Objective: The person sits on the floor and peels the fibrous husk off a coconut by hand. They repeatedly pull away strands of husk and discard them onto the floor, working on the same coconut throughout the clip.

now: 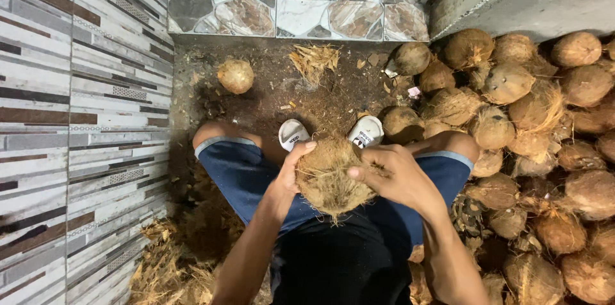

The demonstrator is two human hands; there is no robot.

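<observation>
A brown, fibrous coconut [330, 180] sits between my knees, held in front of my lap. My left hand [291, 167] cups its left side with the thumb over the top edge. My right hand [397, 173] grips its right side, fingers pressed into the husk fibres. I am seated in blue shorts, with white sandals [293, 133] on my feet below the coconut.
A big heap of husked coconuts [532, 138] fills the right side. One lone coconut [236, 76] lies on the dirty floor at the left. Loose husk fibres [166, 266] pile at lower left. A tiled wall [77, 119] runs along the left.
</observation>
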